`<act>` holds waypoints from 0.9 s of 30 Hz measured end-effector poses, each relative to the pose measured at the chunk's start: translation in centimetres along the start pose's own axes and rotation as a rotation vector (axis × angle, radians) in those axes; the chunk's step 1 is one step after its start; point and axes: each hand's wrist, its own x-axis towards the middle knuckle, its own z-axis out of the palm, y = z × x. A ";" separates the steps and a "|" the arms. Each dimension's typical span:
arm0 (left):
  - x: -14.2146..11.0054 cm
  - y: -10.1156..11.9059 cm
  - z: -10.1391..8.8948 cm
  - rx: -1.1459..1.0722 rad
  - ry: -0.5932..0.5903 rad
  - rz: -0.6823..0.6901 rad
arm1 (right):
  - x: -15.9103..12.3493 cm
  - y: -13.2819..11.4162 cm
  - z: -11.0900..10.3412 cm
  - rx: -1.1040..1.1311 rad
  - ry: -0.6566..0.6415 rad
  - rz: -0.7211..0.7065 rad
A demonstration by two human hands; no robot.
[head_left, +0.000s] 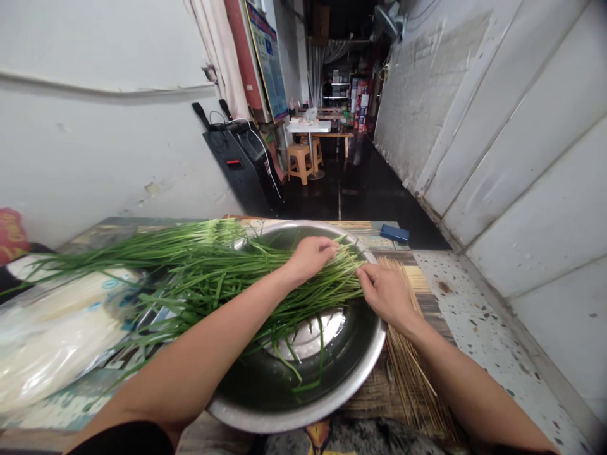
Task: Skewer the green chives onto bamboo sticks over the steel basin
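A large bunch of garlic chives (227, 278) lies across a steel basin (303, 418), its long green leaves hanging over the left rim. My left hand (313, 258) rests on top of the bunch, fingers closed in a pinch on pale stems near the cut ends. At the right side of the basin, my right hand (386, 292) also pinches stem ends between thumb and fingers. Just what sits between the fingertips is partly hidden. A few loose leaves hang into the basin below the bunch.
Behind the basin's left rim lies a second chive bundle (190, 235). Plastic bags with white contents (61, 335) sit at left. Thin bamboo skewers (417, 379) lie right of the basin, and a blue box (394, 234) rests at the table's far edge.
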 end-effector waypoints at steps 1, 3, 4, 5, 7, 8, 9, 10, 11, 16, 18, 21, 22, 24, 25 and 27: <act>0.0 0.0 0.0 0.001 0.003 0.003 | 0.0 0.0 0.0 -0.003 0.001 -0.003; -0.1 0.1 0.0 0.000 0.007 0.006 | 0.0 0.0 0.0 -0.008 0.005 -0.011; -0.1 0.2 0.0 -0.001 0.008 0.006 | 0.0 0.0 0.0 -0.009 0.004 -0.012; -0.2 0.2 0.0 -0.002 0.007 0.005 | 0.0 0.0 0.0 -0.011 0.002 -0.009; -0.3 0.3 -0.1 -0.002 0.004 0.003 | 0.0 0.0 0.0 -0.010 -0.005 -0.003; -0.3 0.4 -0.1 -0.001 0.003 0.003 | 0.0 0.0 -0.1 -0.009 -0.009 0.001; -0.3 0.4 -0.1 0.001 0.000 0.006 | 0.0 -0.1 -0.1 -0.009 -0.012 0.004; -0.3 0.4 -0.2 0.002 -0.004 0.011 | -0.1 -0.1 -0.2 -0.008 -0.014 0.005; -0.3 0.4 -0.2 0.003 -0.008 0.016 | -0.1 -0.1 -0.2 -0.006 -0.016 0.007; -0.3 0.5 0.0 0.037 -0.025 0.028 | -0.1 -0.1 -0.1 0.018 0.008 0.005; -0.4 0.6 0.2 0.059 -0.034 0.043 | -0.1 0.0 0.0 0.035 0.023 0.002; -0.8 1.1 0.5 0.102 -0.082 0.110 | -0.1 0.1 0.0 0.056 0.038 0.007; -0.9 1.4 0.4 0.128 -0.121 0.149 | -0.1 0.1 0.0 0.063 0.044 0.009; -0.9 2.0 -0.1 0.186 -0.226 0.230 | -0.1 0.1 0.0 0.073 0.055 0.012; -0.9 2.3 -0.4 0.215 -0.259 0.256 | -0.1 0.1 -0.1 0.074 0.062 0.013; -0.6 2.3 -1.1 0.282 -0.216 0.261 | 0.0 0.0 -0.1 0.067 0.074 0.013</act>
